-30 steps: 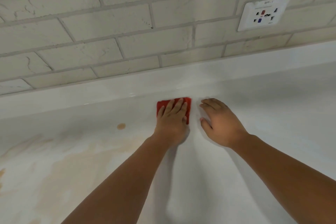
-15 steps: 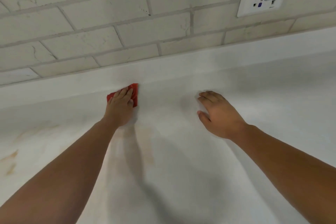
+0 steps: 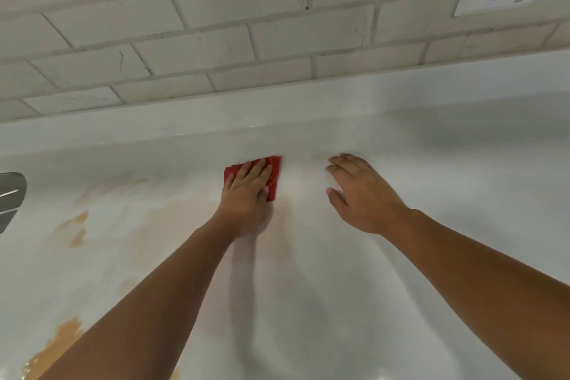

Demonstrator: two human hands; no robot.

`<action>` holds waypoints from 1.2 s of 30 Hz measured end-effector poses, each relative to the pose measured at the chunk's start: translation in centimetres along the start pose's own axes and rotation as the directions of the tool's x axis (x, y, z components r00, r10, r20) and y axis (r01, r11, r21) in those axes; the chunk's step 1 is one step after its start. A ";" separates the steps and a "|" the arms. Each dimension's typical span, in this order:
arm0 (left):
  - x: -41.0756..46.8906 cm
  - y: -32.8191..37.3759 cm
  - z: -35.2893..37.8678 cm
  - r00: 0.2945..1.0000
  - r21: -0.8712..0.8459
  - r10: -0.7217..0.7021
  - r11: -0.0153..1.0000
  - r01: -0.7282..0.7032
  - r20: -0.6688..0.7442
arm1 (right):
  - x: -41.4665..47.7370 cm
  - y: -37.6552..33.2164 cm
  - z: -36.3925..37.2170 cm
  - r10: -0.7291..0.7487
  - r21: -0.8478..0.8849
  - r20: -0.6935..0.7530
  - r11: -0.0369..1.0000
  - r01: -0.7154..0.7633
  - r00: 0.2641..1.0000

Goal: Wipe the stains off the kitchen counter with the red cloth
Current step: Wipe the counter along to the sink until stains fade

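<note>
While the left hand (image 3: 246, 191) bore down on the red cloth (image 3: 274, 177), I read the job as mid-wipe, with plenty left to do. The cloth lay flat on the kitchen counter (image 3: 401, 256), far back near the tiled wall (image 3: 216, 40). Most of it was hidden beneath the hand, and only its far edge and right side showed.

A pale tan smear (image 3: 172, 210) spread just left of that hand. Darker orange patches (image 3: 77, 225) sat further left, and the heaviest stain (image 3: 58, 345) lay at the near left corner of my view. By my reckoning the next stroke called for dragging the cloth leftward and toward me across those marks. The pressure would need to be even so the cloth did not bunch or slip out from under the hand.

The left fingers (image 3: 256, 170) were laid straight and close together on top of the cloth, pressing it rather than curling round it. The right hand (image 3: 364, 194) rested on bare counter to the right, apart from the cloth. Its fingers (image 3: 345, 163) were loosely spread, lay nearly flat and held nothing, so I took it for a brace. A grey metal object (image 3: 10, 194) poked in at the left edge, and I could not tell what it was.
</note>
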State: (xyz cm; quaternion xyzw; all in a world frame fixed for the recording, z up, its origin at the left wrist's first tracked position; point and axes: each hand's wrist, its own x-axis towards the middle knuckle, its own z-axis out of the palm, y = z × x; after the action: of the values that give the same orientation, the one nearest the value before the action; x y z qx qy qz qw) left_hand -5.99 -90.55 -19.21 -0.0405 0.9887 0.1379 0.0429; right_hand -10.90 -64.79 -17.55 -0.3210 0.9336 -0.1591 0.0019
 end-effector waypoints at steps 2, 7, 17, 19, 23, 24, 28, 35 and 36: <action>1.1 -1.4 -0.5 1.000 0.031 -0.006 1.000 0.006 -0.005 | -0.1 -0.2 0.2 0.005 -0.010 0.004 1.000 -0.005 1.000; 2.2 -1.2 -0.4 0.972 0.058 -0.213 0.974 0.219 -0.098 | -1.0 -0.6 0.2 0.022 -0.019 0.004 1.000 -0.022 1.000; -2.4 4.9 0.9 0.999 0.118 -0.036 0.992 0.036 0.004 | -1.5 -0.8 0.2 0.066 -0.016 0.005 0.998 -0.066 0.998; -0.6 4.2 0.9 0.999 0.155 0.048 0.987 -0.051 0.025 | -1.4 -1.1 0.3 0.068 -0.015 0.013 0.998 -0.068 0.998; 2.3 1.2 0.2 0.999 0.123 0.033 0.992 -0.033 -0.002 | -1.4 -1.4 0.3 0.068 -0.022 0.020 0.997 -0.068 0.997; 2.2 0.6 0.1 1.000 0.107 0.008 0.994 -0.008 -0.005 | -1.5 -1.5 0.3 0.066 -0.025 0.021 0.998 -0.066 0.998; -1.3 0.2 0.1 0.999 0.116 -0.041 0.992 0.045 -0.035 | -1.9 -1.3 0.3 0.068 -0.021 0.019 0.997 -0.068 0.997; -6.3 4.6 1.3 0.998 0.111 0.039 0.993 -0.045 0.057 | -2.9 -1.0 -0.2 0.090 -0.016 0.023 0.996 -0.090 0.996; -6.2 5.5 1.5 0.996 0.109 0.059 0.992 -0.065 0.063 | -3.0 -0.9 -0.2 0.094 -0.023 0.025 0.995 -0.094 0.995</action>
State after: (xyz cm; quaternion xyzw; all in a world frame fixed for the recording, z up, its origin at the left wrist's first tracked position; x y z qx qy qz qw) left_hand -0.23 -84.47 -18.61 -0.0031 0.9939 0.0849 0.0702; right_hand -7.98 -63.59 -17.43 -0.2787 0.9493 -0.1445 0.0183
